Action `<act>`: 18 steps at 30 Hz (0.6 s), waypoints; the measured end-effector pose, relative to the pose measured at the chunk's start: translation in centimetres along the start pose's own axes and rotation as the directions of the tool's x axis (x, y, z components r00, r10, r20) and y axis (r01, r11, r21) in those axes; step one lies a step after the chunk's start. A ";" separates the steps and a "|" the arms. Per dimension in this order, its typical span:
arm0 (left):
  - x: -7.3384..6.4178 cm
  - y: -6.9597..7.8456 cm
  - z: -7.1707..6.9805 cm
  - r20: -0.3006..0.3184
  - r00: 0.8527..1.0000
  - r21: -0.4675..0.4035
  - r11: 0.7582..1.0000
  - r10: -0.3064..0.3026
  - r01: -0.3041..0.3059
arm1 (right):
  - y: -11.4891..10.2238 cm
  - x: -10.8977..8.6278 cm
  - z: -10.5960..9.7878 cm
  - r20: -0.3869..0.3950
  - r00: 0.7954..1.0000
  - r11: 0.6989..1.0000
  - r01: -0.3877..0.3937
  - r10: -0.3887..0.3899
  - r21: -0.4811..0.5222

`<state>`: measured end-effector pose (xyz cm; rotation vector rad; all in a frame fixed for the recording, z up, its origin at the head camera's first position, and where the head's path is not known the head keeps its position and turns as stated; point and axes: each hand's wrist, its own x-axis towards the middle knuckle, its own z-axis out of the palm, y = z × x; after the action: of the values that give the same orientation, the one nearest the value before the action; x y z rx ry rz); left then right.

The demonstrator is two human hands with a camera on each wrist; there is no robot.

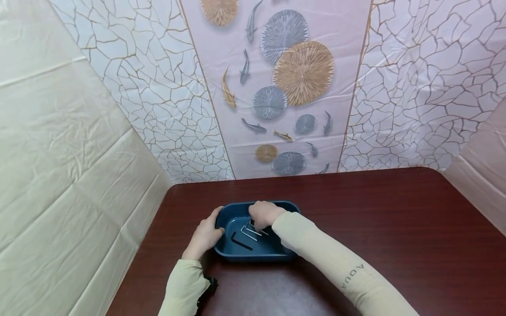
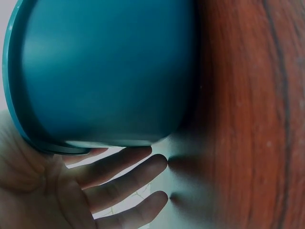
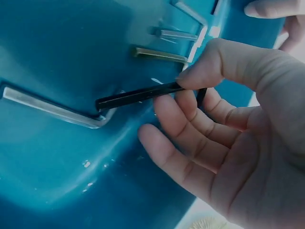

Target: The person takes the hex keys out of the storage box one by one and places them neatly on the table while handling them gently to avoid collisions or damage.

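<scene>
A blue plastic tray point(image 1: 258, 257) sits on the table. At its left end my left hand point(image 1: 203, 237) grips the rim, thumb over the inside. In the left wrist view its fingers spread along the outer wall point(image 2: 105, 71). My right hand point(image 3: 248, 119) reaches into the tray and pinches a black hex key point(image 3: 138, 98) between thumb and fingers. Several silver hex keys point(image 1: 249, 236) lie near that hand on the tray floor, one a brassy tone point(image 3: 159, 55). Another black hex key point(image 1: 241, 244) lies toward the front left of the tray.
The dark red-brown wooden table point(image 1: 375, 228) extends to both sides of the tray. Behind it hangs a patterned cloth point(image 1: 284, 131), with a pale cloth wall point(image 1: 71, 175) at the left.
</scene>
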<state>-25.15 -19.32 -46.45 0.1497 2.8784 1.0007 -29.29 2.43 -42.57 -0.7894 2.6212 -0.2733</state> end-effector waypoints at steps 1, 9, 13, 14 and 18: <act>0.0 0.0 0.0 0.000 1.000 0.000 1.000 0.001 -0.001 | 0.0 -0.1 -0.1 -0.006 1.000 1.000 0.009 -0.009 0.019; 0.3 -0.1 -0.1 -0.002 1.000 0.003 1.000 0.009 -0.009 | 0.0 -1.4 -2.0 -0.093 0.994 0.995 0.062 -0.054 0.081; 0.3 -0.1 -0.2 -0.005 1.000 0.015 1.000 0.008 -0.008 | 0.1 -2.0 -2.5 -0.101 0.993 0.993 0.070 -0.060 0.093; 0.2 -0.1 -0.2 -0.008 1.000 0.018 1.000 0.008 -0.007 | 0.2 -2.1 -2.6 -0.103 0.993 0.993 0.070 -0.060 0.097; 0.1 -0.1 -0.1 -0.014 1.000 0.016 1.000 0.018 -0.018 | 0.6 -2.8 -2.9 -0.125 0.990 0.988 0.083 -0.066 0.131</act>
<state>-25.31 -19.48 -46.45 0.1703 2.9036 0.9855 -28.66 4.67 -39.20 -0.8495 2.6530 -0.5297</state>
